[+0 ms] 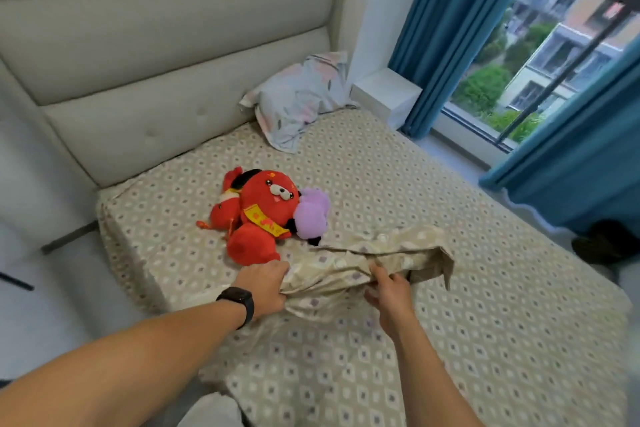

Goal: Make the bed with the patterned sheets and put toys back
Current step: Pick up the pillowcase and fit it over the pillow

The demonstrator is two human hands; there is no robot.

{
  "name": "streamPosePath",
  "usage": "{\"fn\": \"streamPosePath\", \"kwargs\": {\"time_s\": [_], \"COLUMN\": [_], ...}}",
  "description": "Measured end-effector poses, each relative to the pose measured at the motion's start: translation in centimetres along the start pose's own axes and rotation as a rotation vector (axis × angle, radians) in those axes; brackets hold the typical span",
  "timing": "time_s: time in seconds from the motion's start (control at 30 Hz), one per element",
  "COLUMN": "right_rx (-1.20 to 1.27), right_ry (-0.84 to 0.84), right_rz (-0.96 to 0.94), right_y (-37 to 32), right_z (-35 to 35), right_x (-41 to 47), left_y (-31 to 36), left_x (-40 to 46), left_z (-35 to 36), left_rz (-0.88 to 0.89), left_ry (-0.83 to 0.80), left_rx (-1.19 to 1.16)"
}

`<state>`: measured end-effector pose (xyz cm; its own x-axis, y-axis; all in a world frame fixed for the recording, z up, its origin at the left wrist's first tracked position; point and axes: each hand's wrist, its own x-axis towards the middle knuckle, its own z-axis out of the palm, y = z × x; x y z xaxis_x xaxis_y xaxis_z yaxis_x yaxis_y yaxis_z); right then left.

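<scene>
Fitted patterned sheet point(485, 288) covers the bed; both hands, left hand point(265, 282) and right hand point(391, 291), grip a bunched matching cloth point(374, 256), perhaps a pillowcase, centre frame. Toys point(266, 211) lie mid-bed, unplaced.

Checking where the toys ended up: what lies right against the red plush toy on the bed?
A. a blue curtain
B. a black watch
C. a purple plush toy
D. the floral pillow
C: the purple plush toy sits pressed against the red plush toy, while the floral pillow lies apart near the headboard.
</scene>
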<state>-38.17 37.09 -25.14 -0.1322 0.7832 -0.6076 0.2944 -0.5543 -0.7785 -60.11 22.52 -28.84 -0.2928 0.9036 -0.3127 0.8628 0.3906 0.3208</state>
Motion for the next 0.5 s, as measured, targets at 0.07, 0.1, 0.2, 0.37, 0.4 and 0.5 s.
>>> {"fn": "streamPosePath", "kwargs": {"time_s": [0.07,0.1,0.2,0.37,0.4,0.5], "right_rx": [-0.011,-0.01,-0.023,-0.078,-0.106,-0.146], "right_ry": [-0.013,-0.015,-0.065,-0.178,-0.189,-0.246], "right_rz": [0.005,0.007,-0.031,-0.104,-0.107,-0.118], "right_y": [-0.6,-0.8,-2.3,-4.4,-4.6,-6.6], "right_z": [2.0,3.3,7.1,14.7,16.2,20.7], "right_x": [-0.2,-0.2,0.2,2.4,2.2,2.2], "left_y": [-2.4,-3.5,-6.7,-12.5,-13.8,-17.9], "left_x": [0.7,0.8,0.8,-0.2,-0.8,-0.7], "left_z": [-1.1,-1.6,-3.0,-5.5,-6.1,-8.4], "left_rz": [-0.001,-0.007,-0.043,-0.151,-0.164,-0.191], "left_ry": [0.007,0.018,0.087,0.202,0.211,0.255], "left_rx": [0.012,0.018,-0.038,-0.141,-0.144,-0.115]}}
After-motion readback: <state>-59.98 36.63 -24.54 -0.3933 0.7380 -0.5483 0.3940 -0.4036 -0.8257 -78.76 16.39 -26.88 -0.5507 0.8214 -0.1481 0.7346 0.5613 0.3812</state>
